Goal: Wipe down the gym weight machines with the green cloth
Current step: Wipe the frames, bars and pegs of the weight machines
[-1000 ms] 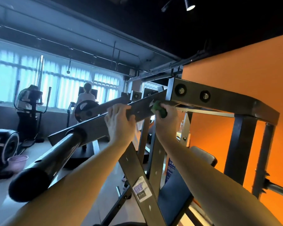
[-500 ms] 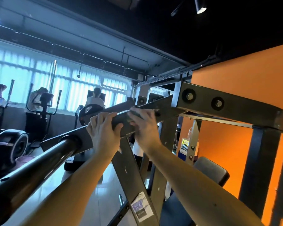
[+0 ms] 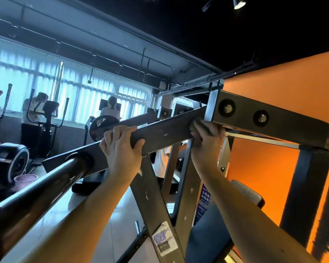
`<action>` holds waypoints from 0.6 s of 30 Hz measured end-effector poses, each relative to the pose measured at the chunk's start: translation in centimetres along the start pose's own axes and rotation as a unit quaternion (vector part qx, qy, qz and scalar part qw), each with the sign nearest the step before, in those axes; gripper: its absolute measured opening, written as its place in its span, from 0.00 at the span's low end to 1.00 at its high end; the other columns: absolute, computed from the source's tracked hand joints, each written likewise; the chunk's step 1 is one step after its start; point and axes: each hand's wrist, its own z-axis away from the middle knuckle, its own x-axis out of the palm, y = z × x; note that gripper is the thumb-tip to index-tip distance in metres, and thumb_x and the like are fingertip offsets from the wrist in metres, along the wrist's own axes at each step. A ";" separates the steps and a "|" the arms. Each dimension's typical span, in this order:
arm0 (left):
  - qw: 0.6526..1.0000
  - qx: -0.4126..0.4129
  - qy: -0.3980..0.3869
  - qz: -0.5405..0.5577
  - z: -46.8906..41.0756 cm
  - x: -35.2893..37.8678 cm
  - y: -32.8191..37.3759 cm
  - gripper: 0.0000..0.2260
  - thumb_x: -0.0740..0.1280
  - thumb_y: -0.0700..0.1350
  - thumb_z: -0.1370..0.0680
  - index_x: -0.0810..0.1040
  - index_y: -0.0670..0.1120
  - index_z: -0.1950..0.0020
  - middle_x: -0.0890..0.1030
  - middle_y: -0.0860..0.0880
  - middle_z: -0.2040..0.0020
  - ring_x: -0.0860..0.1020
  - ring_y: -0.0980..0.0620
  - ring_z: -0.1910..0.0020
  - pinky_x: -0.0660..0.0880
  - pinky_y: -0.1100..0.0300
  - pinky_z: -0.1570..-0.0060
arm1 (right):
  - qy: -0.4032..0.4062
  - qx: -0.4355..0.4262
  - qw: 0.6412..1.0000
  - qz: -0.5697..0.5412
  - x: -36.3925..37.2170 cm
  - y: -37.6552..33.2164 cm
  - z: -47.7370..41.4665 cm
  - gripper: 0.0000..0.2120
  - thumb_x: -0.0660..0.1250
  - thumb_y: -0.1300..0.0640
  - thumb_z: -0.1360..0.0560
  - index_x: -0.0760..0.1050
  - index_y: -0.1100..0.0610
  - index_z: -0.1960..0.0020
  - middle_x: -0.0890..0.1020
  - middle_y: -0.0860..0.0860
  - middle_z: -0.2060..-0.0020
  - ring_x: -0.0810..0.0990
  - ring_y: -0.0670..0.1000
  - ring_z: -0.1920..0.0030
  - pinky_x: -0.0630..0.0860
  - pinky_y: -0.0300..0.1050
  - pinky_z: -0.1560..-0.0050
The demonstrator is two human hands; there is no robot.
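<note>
Steel everywhere, dark and scuffed. Far left: elliptical trainers (image 3: 46,118) by the bright windows (image 3: 74,88), one person (image 3: 31,114) standing at them, another (image 3: 110,111) seated further along with their back to the camera. Pinkish bucket (image 3: 25,178) on the floor beside a black machine (image 3: 8,160).

Round bar (image 3: 36,190) runs from the bottom-left corner of the view up to the flat lever arm (image 3: 165,130) of the weight machine, joining it at the arm's lower end.

Left hand (image 3: 122,149) clamped on that lever arm just right of the joint: fingers over the top edge, thumb underneath.

Two slanted struts (image 3: 150,196) drop from the arm between the forearms; the left one has a worn sticker (image 3: 164,238) near its bottom.

Right hand (image 3: 207,137) closed on the green cloth (image 3: 195,127), pressing it against the upper end of the lever arm, right where it meets the bolted cross beam (image 3: 273,122). Only a dull olive bit of cloth shows above the fingers; the rest is hidden in the hand.

Cross beam has two bolts (image 3: 227,108) on its face, continues right to a vertical post (image 3: 302,186). Orange wall (image 3: 292,82) behind. Padded seat back (image 3: 247,192) below the right forearm.
</note>
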 end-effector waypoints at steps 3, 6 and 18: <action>1.000 -0.002 -0.004 -0.002 0.0 0.1 0.1 0.15 0.73 0.49 0.23 0.80 0.51 0.36 0.76 0.50 0.38 0.68 0.45 0.35 0.61 0.44 0.33 | 0.035 0.090 0.995 -0.020 1.5 -3.3 0.8 0.23 0.70 0.73 0.27 0.80 0.58 0.35 0.78 0.51 0.34 0.67 0.58 0.27 0.69 0.45 0.27; 1.000 0.008 -0.002 -0.005 0.0 0.0 -0.2 0.16 0.73 0.47 0.24 0.80 0.51 0.36 0.76 0.51 0.39 0.68 0.45 0.36 0.63 0.44 0.34 | -0.045 -0.083 0.993 -0.070 4.4 -7.7 2.5 0.26 0.73 0.75 0.34 0.82 0.59 0.39 0.81 0.54 0.38 0.72 0.58 0.38 0.78 0.59 0.45; 0.998 0.000 0.029 -0.062 1.5 -2.2 -2.6 0.21 0.79 0.48 0.29 0.80 0.49 0.37 0.77 0.46 0.37 0.68 0.40 0.33 0.63 0.41 0.35 | -0.050 0.043 0.998 -0.016 3.3 -4.9 2.8 0.35 0.73 0.73 0.38 0.79 0.51 0.35 0.69 0.53 0.34 0.67 0.61 0.37 0.70 0.62 0.39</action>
